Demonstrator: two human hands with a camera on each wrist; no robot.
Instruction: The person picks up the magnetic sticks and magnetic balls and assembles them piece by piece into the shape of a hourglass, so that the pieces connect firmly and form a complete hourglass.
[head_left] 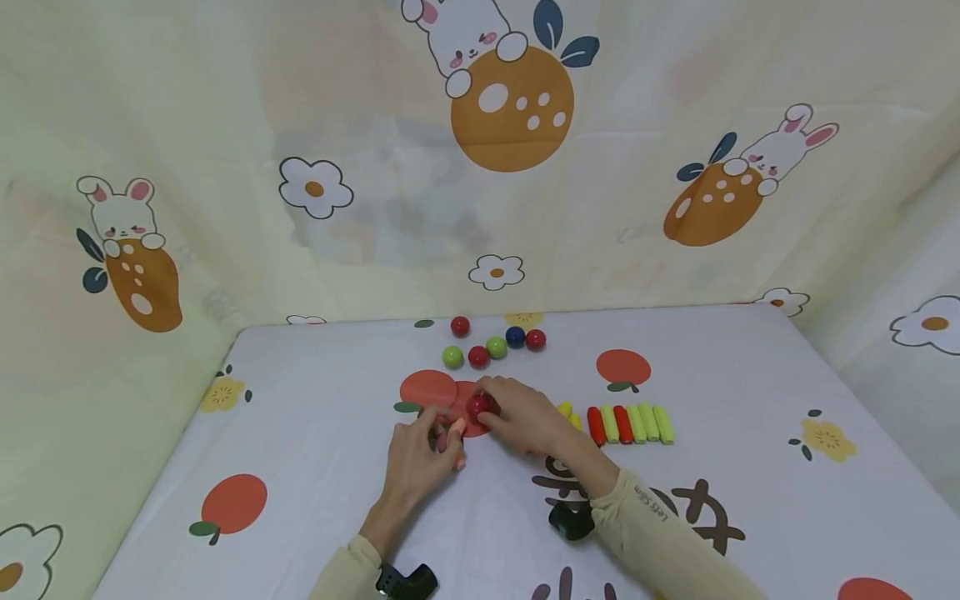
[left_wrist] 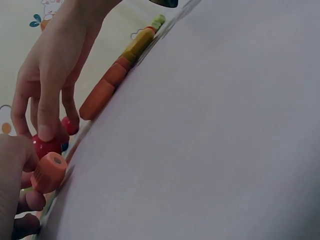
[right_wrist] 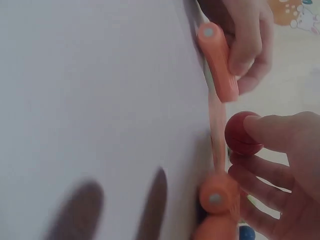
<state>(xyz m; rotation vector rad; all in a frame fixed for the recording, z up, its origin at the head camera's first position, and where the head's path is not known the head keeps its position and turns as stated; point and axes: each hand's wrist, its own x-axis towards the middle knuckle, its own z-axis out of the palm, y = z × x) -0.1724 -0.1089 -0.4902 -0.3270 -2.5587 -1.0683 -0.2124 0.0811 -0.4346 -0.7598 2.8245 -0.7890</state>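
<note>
Between my left thumb and fingers I pinch an orange magnetic stick (right_wrist: 218,62), with a silver disc at its end. My left hand (head_left: 420,458) is held over the left-middle of the table. Opposite it, my right hand (head_left: 528,417) pinches a glossy red ball (right_wrist: 243,132) between thumb and fingers. Ball and stick sit close together, with a small gap between them in the right wrist view. More orange sticks (right_wrist: 220,195) lie beside my right hand; in the head view that hand hides them.
Behind the hands lie several loose balls: red (head_left: 478,357), green (head_left: 452,357) and one blue (head_left: 515,337). Right of my right hand is a row of red and green sticks (head_left: 630,425), with yellow sticks (head_left: 574,420) partly covered. A printed cloth covers the table (head_left: 315,467).
</note>
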